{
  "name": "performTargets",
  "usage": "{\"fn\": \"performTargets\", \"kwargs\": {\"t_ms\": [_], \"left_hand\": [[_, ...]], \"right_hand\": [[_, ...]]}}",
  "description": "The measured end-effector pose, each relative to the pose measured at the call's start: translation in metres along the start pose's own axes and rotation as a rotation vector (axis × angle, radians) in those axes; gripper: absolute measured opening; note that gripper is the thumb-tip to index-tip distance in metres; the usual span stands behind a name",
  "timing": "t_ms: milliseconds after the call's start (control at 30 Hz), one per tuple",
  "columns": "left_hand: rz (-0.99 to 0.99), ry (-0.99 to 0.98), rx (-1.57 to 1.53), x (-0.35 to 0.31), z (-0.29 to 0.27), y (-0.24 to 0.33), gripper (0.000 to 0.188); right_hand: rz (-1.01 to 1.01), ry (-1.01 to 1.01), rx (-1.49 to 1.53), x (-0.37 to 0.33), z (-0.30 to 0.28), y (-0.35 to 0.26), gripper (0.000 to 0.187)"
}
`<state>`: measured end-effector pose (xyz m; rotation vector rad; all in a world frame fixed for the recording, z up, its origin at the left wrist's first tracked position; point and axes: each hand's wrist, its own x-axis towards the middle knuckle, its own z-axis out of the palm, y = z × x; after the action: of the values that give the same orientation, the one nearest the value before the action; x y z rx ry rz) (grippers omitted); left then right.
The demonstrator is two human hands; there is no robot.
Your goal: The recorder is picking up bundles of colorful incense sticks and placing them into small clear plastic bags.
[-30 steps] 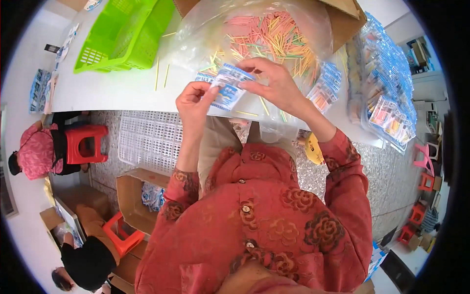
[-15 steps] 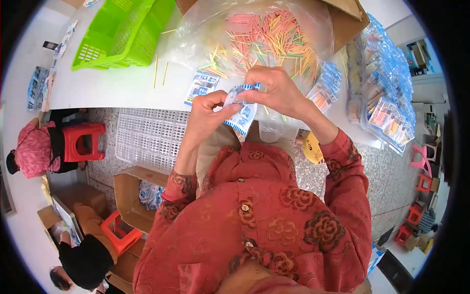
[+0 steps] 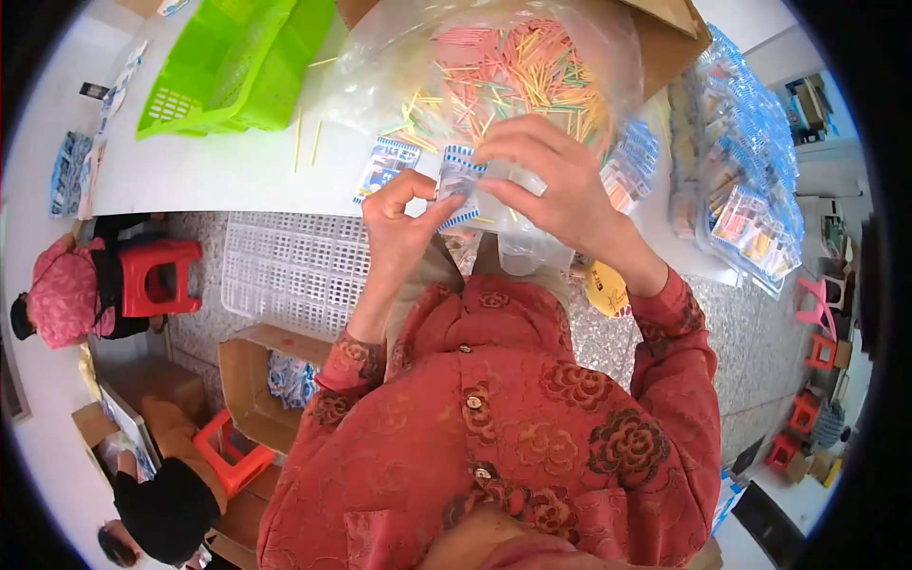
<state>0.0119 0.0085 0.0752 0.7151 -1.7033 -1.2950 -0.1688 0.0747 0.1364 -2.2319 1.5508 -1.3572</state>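
Observation:
My left hand (image 3: 394,223) pinches a small blue-and-white plastic packet (image 3: 458,176) between thumb and fingers, above the table's near edge. Beside its right edge is my right hand (image 3: 570,195), thumb and fingers apart and holding nothing I can see; the fingertips are close to the packet, and I cannot tell if they touch. A similar packet (image 3: 380,173) lies flat on the table just left of the held one. Beyond both hands, thin pink, yellow and green sticks (image 3: 537,71) are heaped on a clear plastic sheet (image 3: 366,71).
A green plastic basket (image 3: 233,81) stands at the far left. To the right lie some filled packets (image 3: 629,169) and a clear bin heaped with more (image 3: 755,161). Under the table is a white crate (image 3: 285,266). Two people sit working at left, near a cardboard box (image 3: 242,380).
My right hand has let go of the packet and its fingers have spread, moving slightly right. The packet, still in my left hand, has turned more upright.

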Motion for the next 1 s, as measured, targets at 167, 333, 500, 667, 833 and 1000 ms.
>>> {"fn": "performTargets", "kwargs": {"t_ms": [167,333,500,667,833,1000], "left_hand": [[0.123,0.058,0.136,-0.006,0.0,-0.011,0.018],[0.134,0.083,0.255,-0.013,0.001,-0.006,0.015],[0.148,0.076,0.321,-0.017,0.004,0.0,0.015],[0.105,0.05,0.31,-0.023,0.01,0.006,0.015],[-0.049,0.045,0.225,-0.036,0.016,0.004,0.014],[-0.026,0.005,0.186,-0.041,0.016,-0.01,0.012]], "right_hand": [[-0.071,-0.001,-0.212,-0.006,0.006,-0.014,0.02],[-0.188,-0.024,-0.359,-0.021,0.019,-0.018,0.016],[-0.135,0.0,-0.412,-0.024,0.012,-0.023,0.016],[-0.149,0.011,-0.449,-0.029,0.01,-0.021,0.016],[-0.177,-0.044,-0.374,-0.037,0.01,-0.018,0.015],[-0.079,-0.096,-0.175,-0.051,0.013,-0.009,0.015]]}}
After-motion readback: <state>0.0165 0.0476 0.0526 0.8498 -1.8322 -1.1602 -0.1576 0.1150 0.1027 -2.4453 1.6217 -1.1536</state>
